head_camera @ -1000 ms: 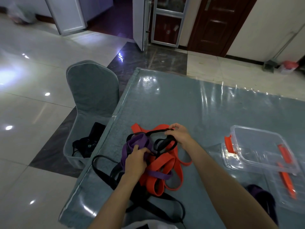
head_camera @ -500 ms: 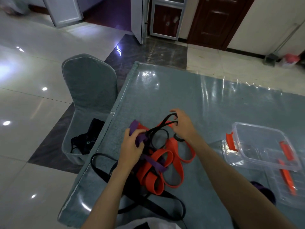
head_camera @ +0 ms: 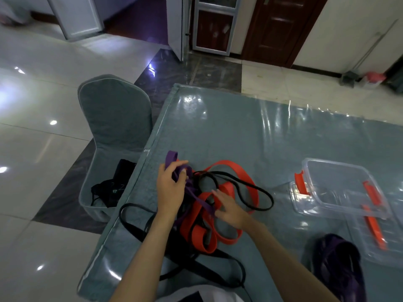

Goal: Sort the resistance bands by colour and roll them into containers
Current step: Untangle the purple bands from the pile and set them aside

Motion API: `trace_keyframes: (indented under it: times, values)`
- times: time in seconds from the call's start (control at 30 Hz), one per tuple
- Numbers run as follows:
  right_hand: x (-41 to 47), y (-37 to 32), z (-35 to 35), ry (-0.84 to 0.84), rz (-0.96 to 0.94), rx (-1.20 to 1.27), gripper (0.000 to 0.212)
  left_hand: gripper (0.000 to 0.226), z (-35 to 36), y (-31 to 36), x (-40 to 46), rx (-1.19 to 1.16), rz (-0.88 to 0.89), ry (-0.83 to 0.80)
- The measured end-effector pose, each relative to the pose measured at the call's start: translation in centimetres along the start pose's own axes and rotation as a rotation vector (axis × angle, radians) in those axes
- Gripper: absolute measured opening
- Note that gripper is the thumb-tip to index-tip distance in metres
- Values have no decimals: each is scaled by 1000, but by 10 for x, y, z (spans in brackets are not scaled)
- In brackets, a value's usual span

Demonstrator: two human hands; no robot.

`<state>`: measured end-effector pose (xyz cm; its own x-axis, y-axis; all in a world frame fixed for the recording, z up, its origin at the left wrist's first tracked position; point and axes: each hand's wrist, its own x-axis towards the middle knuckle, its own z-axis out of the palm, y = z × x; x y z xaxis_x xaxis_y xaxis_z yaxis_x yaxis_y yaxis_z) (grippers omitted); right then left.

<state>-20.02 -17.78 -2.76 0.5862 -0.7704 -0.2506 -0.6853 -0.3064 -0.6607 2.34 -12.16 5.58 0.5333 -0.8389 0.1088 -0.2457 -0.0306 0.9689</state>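
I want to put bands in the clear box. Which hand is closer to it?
Right. The right hand rests on the red bands in the pile, on the side towards the clear box. The left hand grips the purple band on the pile's far side.

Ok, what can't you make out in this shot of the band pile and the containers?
All in the head view:
- How many bands there are: they overlap, and the left hand and right hand cover part of the pile.
- The wide black band: its near end is cut off by the bottom edge.
- The purple heap: dark and blurred.
- The right container: cut off by the right edge.
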Motion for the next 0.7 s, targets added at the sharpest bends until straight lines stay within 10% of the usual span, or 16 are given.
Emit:
trace_keyframes:
  times: [0.13, 0.33, 0.7]
  values:
    - [-12, 3, 21, 89, 58, 11, 114, 32, -1, 7, -6, -72, -31, 17]
    - [-19, -11, 36, 396, 89, 10, 49, 31, -7, 16, -15, -41, 3, -20]
    - [-34, -27, 26, 553, 133, 361, 39, 33, -12, 23, -14, -62, -22, -30]
